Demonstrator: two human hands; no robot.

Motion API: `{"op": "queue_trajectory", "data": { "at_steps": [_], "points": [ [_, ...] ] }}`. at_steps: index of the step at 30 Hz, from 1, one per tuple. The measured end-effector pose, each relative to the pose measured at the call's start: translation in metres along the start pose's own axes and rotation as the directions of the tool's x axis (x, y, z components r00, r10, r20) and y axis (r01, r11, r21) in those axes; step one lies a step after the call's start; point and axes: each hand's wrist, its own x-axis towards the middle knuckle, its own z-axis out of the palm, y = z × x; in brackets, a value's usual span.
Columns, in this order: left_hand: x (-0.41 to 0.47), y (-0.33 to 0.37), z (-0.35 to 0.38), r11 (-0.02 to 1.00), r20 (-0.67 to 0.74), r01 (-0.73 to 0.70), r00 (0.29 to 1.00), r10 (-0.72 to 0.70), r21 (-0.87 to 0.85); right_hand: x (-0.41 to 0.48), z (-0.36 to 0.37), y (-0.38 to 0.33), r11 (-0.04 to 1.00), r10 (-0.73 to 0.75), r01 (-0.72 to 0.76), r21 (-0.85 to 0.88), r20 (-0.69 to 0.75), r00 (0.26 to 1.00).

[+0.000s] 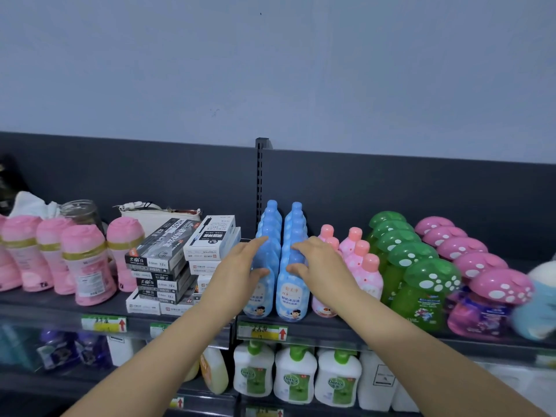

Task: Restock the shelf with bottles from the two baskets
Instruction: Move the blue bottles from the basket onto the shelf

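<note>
Round bottles (290, 296), left hand (240, 266), right hand (322, 263)

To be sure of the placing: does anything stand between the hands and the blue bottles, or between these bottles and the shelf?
Nothing visible. The left hand grips the left blue bottle, the right hand the right blue bottle; both stand at the shelf front. Boxes and pink bottles are beside them, not between.
</note>
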Motion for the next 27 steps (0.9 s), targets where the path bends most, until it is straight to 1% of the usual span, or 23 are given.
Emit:
{"op": "queue_trajectory", "data": {
  "at_steps": [3, 7, 9, 11, 13, 15, 18, 20, 23, 25, 27],
  "points": [
    [0.001, -0.001, -0.003, 0.999, -0.026, -0.023, 0.999, 0.024, 0.032, -0.009, -0.004, 0.004, 0.998, -0.049, 0.050, 0.037, -0.047, 0.998],
    [-0.011, 0.005, -0.017, 0.983, -0.084, -0.106, 0.989, 0.119, 0.152, -0.030, -0.013, 0.010, 0.986, -0.165, 0.164, -0.012, -0.097, 0.982],
    [-0.030, 0.004, -0.027, 0.963, -0.113, -0.150, 0.977, 0.178, 0.223, -0.042, -0.015, 0.009, 0.975, -0.223, 0.222, -0.022, -0.110, 0.969],
    [-0.059, -0.004, -0.037, 0.949, -0.103, -0.157, 0.976, 0.191, 0.274, -0.054, -0.011, 0.000, 0.956, -0.291, 0.292, -0.005, -0.101, 0.951],
    [-0.094, -0.020, -0.047, 0.940, -0.049, -0.106, 0.991, 0.128, 0.325, -0.065, -0.001, -0.014, 0.925, -0.379, 0.379, -0.005, -0.045, 0.924],
    [-0.130, -0.039, -0.058, 0.927, -0.008, -0.021, 1.000, 0.025, 0.374, -0.072, 0.018, -0.028, 0.892, -0.452, 0.453, 0.003, 0.061, 0.890],
    [-0.182, -0.062, -0.079, 0.873, -0.024, 0.120, 0.992, -0.124, 0.473, -0.077, 0.048, -0.048, 0.844, -0.532, 0.535, 0.039, 0.195, 0.824],
    [-0.218, -0.072, -0.096, 0.822, -0.053, 0.237, 0.968, -0.246, 0.517, -0.079, 0.067, -0.063, 0.823, -0.563, 0.561, 0.087, 0.263, 0.784],
    [-0.271, -0.085, -0.122, 0.745, -0.088, 0.374, 0.915, -0.395, 0.553, -0.085, 0.099, -0.087, 0.798, -0.596, 0.582, 0.158, 0.357, 0.720],
    [-0.304, -0.094, -0.138, 0.694, -0.123, 0.450, 0.875, -0.468, 0.562, -0.091, 0.119, -0.105, 0.784, -0.611, 0.593, 0.184, 0.397, 0.685],
    [-0.333, -0.102, -0.155, 0.654, -0.157, 0.501, 0.845, -0.512, 0.567, -0.099, 0.136, -0.125, 0.777, -0.618, 0.597, 0.200, 0.427, 0.660]
  ]
}}
